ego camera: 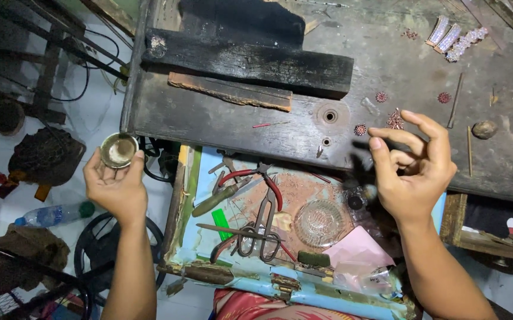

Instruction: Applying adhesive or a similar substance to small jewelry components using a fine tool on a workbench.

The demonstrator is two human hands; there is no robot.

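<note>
My left hand (116,186) holds a small round metal cup (118,150) out past the left edge of the dark workbench (221,121), above the floor. Raised over the bench's front edge, my right hand (413,166) has its fingers curled and apart, with nothing seen in them. Small round jewelled pieces (361,129) and a jewelled cluster (394,120) lie on the bench just beyond its fingertips.
An open drawer (192,237) below the bench holds red-handled pliers (250,176), scissors (261,228), a glass dish (320,222) and pink paper (358,246). Charred wood blocks (250,59) lie at the bench's back left. Jewelled strips (453,37) sit at far right. A plastic bottle (52,214) lies on the floor.
</note>
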